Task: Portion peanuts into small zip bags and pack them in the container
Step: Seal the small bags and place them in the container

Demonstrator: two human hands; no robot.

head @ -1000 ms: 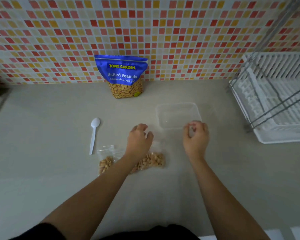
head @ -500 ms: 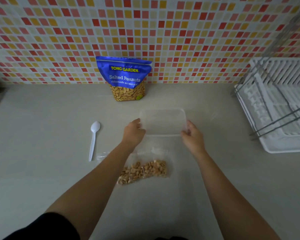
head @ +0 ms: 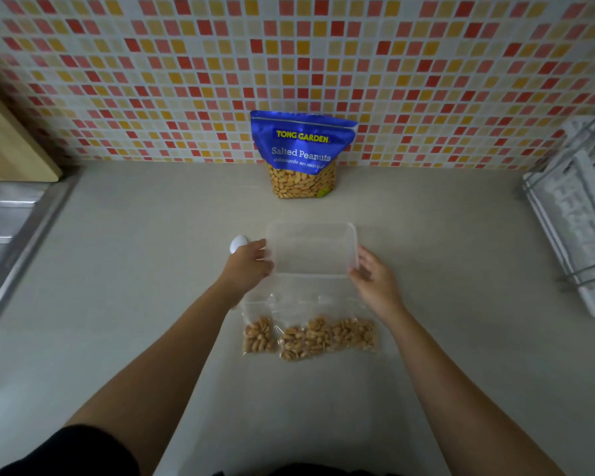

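A clear rectangular plastic container (head: 311, 231) sits on the beige counter in the middle. My left hand (head: 246, 267) grips its near left corner and my right hand (head: 375, 280) holds its near right corner. Just in front of it lie small zip bags of peanuts: one small bag (head: 258, 334) on the left and a wider filled bag (head: 327, 334) beside it. A blue Salted Peanuts pouch (head: 303, 152) stands upright against the tiled wall behind the container. The bowl of a white plastic spoon (head: 237, 242) peeks out behind my left hand.
A white dish rack with metal wires (head: 577, 214) stands at the right edge. A steel sink rim (head: 11, 235) runs along the left, with a wooden board (head: 7, 146) above it. The mosaic tile wall closes the back.
Both hands went from the bags to the container and took hold of its near corners. The container slid left and nearer, to just behind the peanut bags. The camera view shifted left.
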